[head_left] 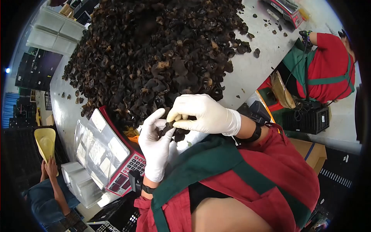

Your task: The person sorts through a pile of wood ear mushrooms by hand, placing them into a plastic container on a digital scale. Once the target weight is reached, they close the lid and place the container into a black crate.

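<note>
My gloved left hand (155, 146) and gloved right hand (204, 114) meet at the near edge of a big heap of dark wood ear mushrooms (154, 58). Between them is a small dark piece of wood ear mushroom (168, 126). The left thumb and fingers close around it from the left, while the right thumb and index finger pinch it from the right. More dark pieces show just below the fingertips, partly hidden by the hands. Both gloves are white and thin.
A red-framed weighing scale (127, 170) with clear plastic trays (101, 145) on it stands left of my hands. Stacked clear containers (82, 181) are beside it. One co-worker (328, 69) stands at the right; another's hands hold a yellow hat-like object (45, 143). A second scale (284, 11) sits far right.
</note>
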The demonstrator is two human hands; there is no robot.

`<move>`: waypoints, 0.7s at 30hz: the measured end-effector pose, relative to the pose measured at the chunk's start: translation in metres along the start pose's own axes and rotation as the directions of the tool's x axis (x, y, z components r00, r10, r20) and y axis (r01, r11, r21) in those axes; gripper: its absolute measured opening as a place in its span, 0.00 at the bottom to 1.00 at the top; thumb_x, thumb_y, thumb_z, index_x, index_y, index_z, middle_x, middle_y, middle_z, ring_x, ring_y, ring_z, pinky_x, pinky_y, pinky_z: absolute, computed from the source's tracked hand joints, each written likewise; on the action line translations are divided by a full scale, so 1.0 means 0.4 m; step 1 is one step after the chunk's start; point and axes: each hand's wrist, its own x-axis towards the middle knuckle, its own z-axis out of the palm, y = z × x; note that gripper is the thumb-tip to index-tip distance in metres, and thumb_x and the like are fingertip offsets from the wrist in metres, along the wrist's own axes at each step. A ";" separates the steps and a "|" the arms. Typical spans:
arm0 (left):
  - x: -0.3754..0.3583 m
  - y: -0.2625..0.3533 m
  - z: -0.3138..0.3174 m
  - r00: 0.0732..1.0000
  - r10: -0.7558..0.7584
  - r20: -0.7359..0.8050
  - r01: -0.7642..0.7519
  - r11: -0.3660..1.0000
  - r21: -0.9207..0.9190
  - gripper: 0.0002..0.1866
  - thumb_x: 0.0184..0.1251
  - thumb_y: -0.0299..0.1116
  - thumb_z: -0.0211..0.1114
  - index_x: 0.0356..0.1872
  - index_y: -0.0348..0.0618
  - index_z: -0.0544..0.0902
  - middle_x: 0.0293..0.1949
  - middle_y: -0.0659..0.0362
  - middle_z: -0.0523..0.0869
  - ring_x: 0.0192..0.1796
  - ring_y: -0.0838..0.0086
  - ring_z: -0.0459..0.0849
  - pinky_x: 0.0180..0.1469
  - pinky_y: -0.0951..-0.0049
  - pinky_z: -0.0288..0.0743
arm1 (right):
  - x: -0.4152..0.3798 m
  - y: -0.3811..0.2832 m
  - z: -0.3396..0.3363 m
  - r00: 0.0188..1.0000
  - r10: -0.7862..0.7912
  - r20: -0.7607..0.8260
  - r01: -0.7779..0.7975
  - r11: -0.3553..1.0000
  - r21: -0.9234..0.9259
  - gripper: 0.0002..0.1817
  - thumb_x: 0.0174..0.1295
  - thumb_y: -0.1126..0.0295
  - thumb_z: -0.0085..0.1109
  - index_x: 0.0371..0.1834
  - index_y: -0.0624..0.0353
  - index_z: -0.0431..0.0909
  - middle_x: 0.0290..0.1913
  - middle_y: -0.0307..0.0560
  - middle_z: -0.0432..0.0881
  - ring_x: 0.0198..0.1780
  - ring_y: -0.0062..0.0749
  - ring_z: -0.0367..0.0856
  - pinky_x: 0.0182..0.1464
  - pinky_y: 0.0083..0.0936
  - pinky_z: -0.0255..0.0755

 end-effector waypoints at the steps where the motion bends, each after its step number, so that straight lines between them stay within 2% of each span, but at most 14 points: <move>1: -0.003 0.003 0.001 0.999 0.037 -0.012 -0.036 0.995 0.089 0.28 0.59 0.13 0.70 0.62 0.41 0.80 0.38 0.63 0.87 0.41 0.82 0.83 0.48 0.79 0.77 | -0.001 -0.004 -0.001 1.000 -0.012 0.011 0.012 1.000 -0.023 0.07 0.57 0.74 0.69 0.38 0.57 0.84 0.33 0.40 0.80 0.33 0.32 0.79 0.38 0.27 0.74; 2: -0.005 0.010 0.000 0.999 0.037 -0.009 -0.036 0.995 0.088 0.28 0.59 0.13 0.70 0.62 0.41 0.80 0.38 0.63 0.87 0.41 0.82 0.83 0.48 0.79 0.77 | -0.002 -0.002 0.002 1.000 -0.010 0.010 0.011 1.000 -0.024 0.07 0.57 0.74 0.69 0.38 0.57 0.84 0.33 0.40 0.80 0.33 0.32 0.79 0.38 0.27 0.74; 4: -0.007 0.026 -0.005 0.998 0.056 0.025 -0.061 0.911 0.408 0.32 0.57 0.12 0.70 0.65 0.45 0.79 0.35 0.65 0.86 0.36 0.83 0.81 0.43 0.79 0.76 | -0.007 0.010 0.013 0.987 -0.158 -0.007 0.153 0.967 -0.204 0.06 0.56 0.72 0.69 0.36 0.55 0.84 0.33 0.37 0.81 0.35 0.33 0.80 0.38 0.28 0.75; 6: -0.005 0.032 -0.011 0.982 0.143 0.127 -0.189 0.823 0.536 0.40 0.50 0.11 0.73 0.69 0.47 0.76 0.34 0.67 0.84 0.35 0.85 0.79 0.40 0.82 0.73 | -0.017 0.016 0.016 0.980 -0.197 0.005 0.190 0.943 -0.273 0.05 0.57 0.68 0.68 0.36 0.52 0.83 0.33 0.35 0.79 0.37 0.33 0.80 0.36 0.29 0.74; 9: -0.003 0.044 -0.018 0.977 0.070 0.203 -0.167 0.843 0.511 0.42 0.49 0.11 0.73 0.70 0.47 0.76 0.33 0.66 0.85 0.35 0.84 0.79 0.42 0.80 0.75 | -0.029 0.014 0.013 0.960 -0.242 0.143 0.280 0.866 -0.415 0.05 0.61 0.63 0.63 0.36 0.48 0.80 0.31 0.35 0.74 0.36 0.30 0.77 0.33 0.28 0.69; 10: -0.001 0.045 -0.023 0.971 0.037 0.234 -0.154 0.848 0.507 0.42 0.48 0.11 0.73 0.70 0.47 0.75 0.33 0.66 0.85 0.35 0.83 0.79 0.43 0.79 0.75 | -0.032 0.008 0.009 0.949 -0.229 0.217 0.307 0.833 -0.461 0.05 0.61 0.64 0.61 0.35 0.51 0.79 0.31 0.39 0.75 0.36 0.34 0.78 0.35 0.31 0.73; 11: 0.002 0.049 -0.022 0.962 0.060 0.268 -0.190 0.850 0.491 0.39 0.52 0.11 0.67 0.70 0.47 0.76 0.32 0.62 0.85 0.31 0.80 0.79 0.40 0.77 0.78 | -0.035 0.009 0.011 0.941 -0.214 0.263 0.319 0.821 -0.473 0.05 0.61 0.64 0.60 0.34 0.52 0.78 0.31 0.39 0.75 0.37 0.33 0.78 0.35 0.31 0.73; 12: 0.002 0.046 -0.027 0.953 0.031 0.301 -0.178 0.862 0.475 0.39 0.53 0.11 0.68 0.70 0.48 0.76 0.33 0.61 0.85 0.32 0.78 0.80 0.42 0.76 0.79 | -0.039 0.011 0.014 0.931 -0.197 0.308 0.331 0.811 -0.482 0.05 0.61 0.65 0.60 0.34 0.52 0.78 0.31 0.40 0.76 0.37 0.33 0.79 0.35 0.31 0.73; 16: 0.006 0.055 -0.033 0.924 -0.052 0.380 -0.149 0.864 0.481 0.42 0.51 0.15 0.74 0.72 0.48 0.74 0.34 0.59 0.86 0.35 0.74 0.84 0.46 0.73 0.80 | -0.047 0.004 0.027 0.919 -0.160 0.360 0.333 0.805 -0.490 0.05 0.62 0.65 0.58 0.34 0.53 0.77 0.31 0.42 0.78 0.37 0.35 0.81 0.34 0.32 0.74; 18: 0.004 0.038 -0.035 0.906 -0.073 0.417 -0.141 0.876 0.461 0.45 0.50 0.14 0.73 0.74 0.48 0.71 0.31 0.63 0.85 0.34 0.80 0.77 0.43 0.78 0.75 | -0.054 0.012 0.034 0.911 -0.087 0.404 0.286 0.839 -0.464 0.06 0.62 0.65 0.59 0.35 0.54 0.78 0.32 0.44 0.79 0.36 0.37 0.83 0.35 0.33 0.75; 19: 0.000 0.045 -0.025 0.915 -0.125 0.383 -0.071 0.885 0.460 0.45 0.50 0.13 0.72 0.74 0.49 0.71 0.31 0.64 0.84 0.33 0.80 0.77 0.42 0.79 0.75 | -0.059 0.022 0.035 0.920 -0.093 0.380 0.268 0.857 -0.440 0.06 0.61 0.66 0.61 0.35 0.55 0.77 0.32 0.45 0.79 0.35 0.38 0.83 0.36 0.34 0.76; 20: -0.001 0.040 -0.021 0.916 -0.125 0.381 -0.071 0.885 0.459 0.45 0.50 0.13 0.72 0.74 0.49 0.71 0.31 0.64 0.84 0.33 0.80 0.77 0.42 0.79 0.75 | -0.059 0.027 0.025 0.920 -0.093 0.381 0.269 0.857 -0.440 0.06 0.61 0.66 0.61 0.35 0.55 0.77 0.32 0.45 0.79 0.35 0.38 0.83 0.36 0.34 0.76; 21: -0.002 0.031 -0.020 0.927 -0.128 0.352 -0.063 0.873 0.484 0.45 0.50 0.12 0.72 0.74 0.50 0.72 0.31 0.64 0.83 0.33 0.81 0.77 0.42 0.79 0.75 | -0.058 0.036 0.007 0.945 -0.066 0.319 0.180 0.922 -0.344 0.06 0.63 0.65 0.61 0.34 0.54 0.77 0.31 0.42 0.77 0.35 0.38 0.81 0.35 0.34 0.75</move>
